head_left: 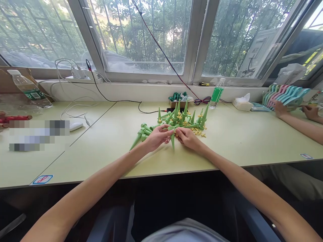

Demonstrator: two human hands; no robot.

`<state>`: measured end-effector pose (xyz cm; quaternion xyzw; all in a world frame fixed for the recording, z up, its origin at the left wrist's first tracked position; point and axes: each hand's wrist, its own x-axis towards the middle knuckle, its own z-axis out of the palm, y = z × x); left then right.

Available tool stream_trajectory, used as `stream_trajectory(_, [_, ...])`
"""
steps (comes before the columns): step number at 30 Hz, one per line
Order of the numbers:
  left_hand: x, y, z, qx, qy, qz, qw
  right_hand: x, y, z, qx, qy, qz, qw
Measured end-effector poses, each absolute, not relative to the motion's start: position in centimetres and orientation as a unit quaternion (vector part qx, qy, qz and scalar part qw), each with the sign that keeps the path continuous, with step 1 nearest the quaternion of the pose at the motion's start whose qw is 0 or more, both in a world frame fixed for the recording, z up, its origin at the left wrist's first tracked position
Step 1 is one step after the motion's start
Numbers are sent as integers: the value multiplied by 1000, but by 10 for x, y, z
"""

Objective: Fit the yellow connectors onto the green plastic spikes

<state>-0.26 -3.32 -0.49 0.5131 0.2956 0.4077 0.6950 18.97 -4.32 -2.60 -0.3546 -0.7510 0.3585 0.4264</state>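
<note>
My left hand (158, 137) grips a green plastic watering spike (172, 140) by its wide capped end, and the spike's point hangs downward. Close against that cap, my right hand (187, 137) is closed in a pinch; a bit of yellow plastic shows at its fingertips, mostly hidden by them. Behind both hands stand several more green spikes (204, 117), points up, among others lying on their sides. Small yellow T-shaped pieces (196, 130) lie scattered just beyond my right hand. To the left of my left hand, more green spikes (137, 138) lie on the table.
A bottle with a green label (216, 95) and a tissue pack (242, 102) stand along the back of the table (252, 137). At far right, another person's hands (280, 109) touch coloured hangers (284, 95). Cables (126, 100) and a second bottle (30, 90) are at left.
</note>
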Motion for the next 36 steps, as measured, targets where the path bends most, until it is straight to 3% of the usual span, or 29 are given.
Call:
stream_trajectory(23, [-7,-28,-8,498,304,421,695,189,-48,-18,-347,-713,445,415])
stream_trajectory(36, [-5,-33,-4,548,308,427,650,191,-46,-21,-351,-717,435,417])
